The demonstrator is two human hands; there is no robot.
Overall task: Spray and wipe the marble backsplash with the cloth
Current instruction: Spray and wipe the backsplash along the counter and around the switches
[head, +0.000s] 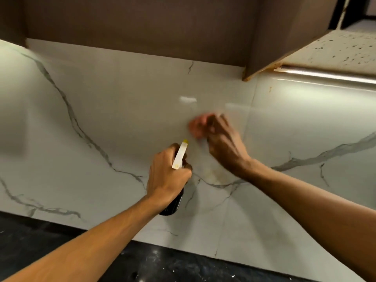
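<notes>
Right hand (223, 145) pressed to the marble backsplash (114, 110), fingers bunched on a pink cloth (198, 126); blurred, so grip detail unclear. Left hand (168, 178) wrapped tight around a dark spray bottle (173, 202), white nozzle (180, 154) aimed up and slightly right at the wall. Yellowish stain (215, 175) just below the right hand, between both hands, a little nearer the right wrist. Cloth above the stain; likely next stroke downward. Dark bench (61, 241) below, clear of both.
</notes>
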